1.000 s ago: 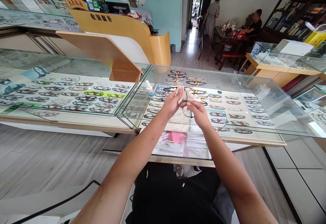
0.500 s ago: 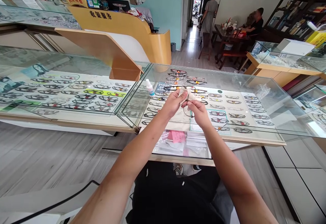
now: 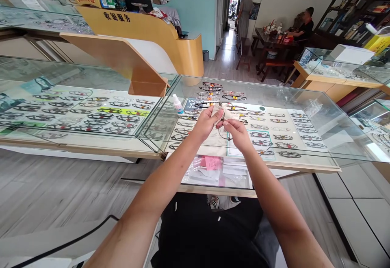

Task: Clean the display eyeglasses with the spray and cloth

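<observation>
Over the glass display case (image 3: 210, 140), my left hand (image 3: 207, 123) is closed on a pale cleaning cloth (image 3: 218, 112). My right hand (image 3: 236, 130) is closed on a pair of eyeglasses (image 3: 223, 137), with one round, thin-rimmed lens hanging below the fingers. The cloth is bunched between the two hands around the upper part of the glasses, which it hides. A small white spray bottle (image 3: 177, 105) with a blue and pink label stands upright on the glass, left of my hands.
Rows of eyeglass frames (image 3: 284, 137) lie inside the case under my hands. A tilted wooden-backed board or mirror (image 3: 118, 54) stands on the case to the left. Beyond are a yellow counter (image 3: 134, 22), a seated person (image 3: 304, 26) and a standing person (image 3: 244, 11).
Both hands stay on the cloth and glasses in nearly the same spot. The view has shifted slightly. In the back, the standing person has moved farther toward the doorway.
</observation>
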Available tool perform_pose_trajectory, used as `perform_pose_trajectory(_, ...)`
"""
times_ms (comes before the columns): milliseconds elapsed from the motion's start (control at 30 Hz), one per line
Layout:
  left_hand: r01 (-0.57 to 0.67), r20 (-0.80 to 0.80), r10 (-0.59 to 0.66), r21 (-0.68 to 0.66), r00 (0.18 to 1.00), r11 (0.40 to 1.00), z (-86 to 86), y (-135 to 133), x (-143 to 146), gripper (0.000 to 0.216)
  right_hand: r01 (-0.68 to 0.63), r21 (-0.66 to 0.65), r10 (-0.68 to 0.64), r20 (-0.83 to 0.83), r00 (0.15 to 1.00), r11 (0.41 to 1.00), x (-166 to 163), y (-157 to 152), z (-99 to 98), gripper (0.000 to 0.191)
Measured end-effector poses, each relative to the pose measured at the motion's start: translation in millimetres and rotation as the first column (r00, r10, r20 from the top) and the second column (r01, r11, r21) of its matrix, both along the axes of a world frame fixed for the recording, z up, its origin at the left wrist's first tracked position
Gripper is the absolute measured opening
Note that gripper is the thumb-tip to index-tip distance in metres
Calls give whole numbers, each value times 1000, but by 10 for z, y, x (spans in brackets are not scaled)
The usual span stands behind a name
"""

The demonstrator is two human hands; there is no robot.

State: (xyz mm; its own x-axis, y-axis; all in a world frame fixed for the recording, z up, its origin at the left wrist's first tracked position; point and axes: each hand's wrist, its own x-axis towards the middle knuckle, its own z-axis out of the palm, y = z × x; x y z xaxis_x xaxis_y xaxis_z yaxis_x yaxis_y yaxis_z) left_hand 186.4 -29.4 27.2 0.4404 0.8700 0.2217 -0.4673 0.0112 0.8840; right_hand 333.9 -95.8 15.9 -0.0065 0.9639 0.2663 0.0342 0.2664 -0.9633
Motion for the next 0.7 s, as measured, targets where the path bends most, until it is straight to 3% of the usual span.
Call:
perform_pose_trajectory(133, -26, 0, 26, -7, 1000, 1000, -39, 51, -7, 53, 0, 15, 0, 27, 1000, 1000, 11, -3, 5, 38)
perform_pose_trajectory(400, 124, 8, -124, -32, 992, 992, 70, -25, -69, 46, -29, 37, 29, -15, 999, 999, 82, 2, 80, 34)
perform_pose_trajectory(567, 68, 32, -67, -33, 997, 997, 4, -13, 1, 48, -40, -29, 42, 49, 998, 999, 22, 4, -21, 36)
perform_pose_trajectory(700, 32, 34, -31, -47, 999, 998, -21, 33, -7, 50, -29, -6, 30, 43, 999, 1000, 47, -13, 34, 35)
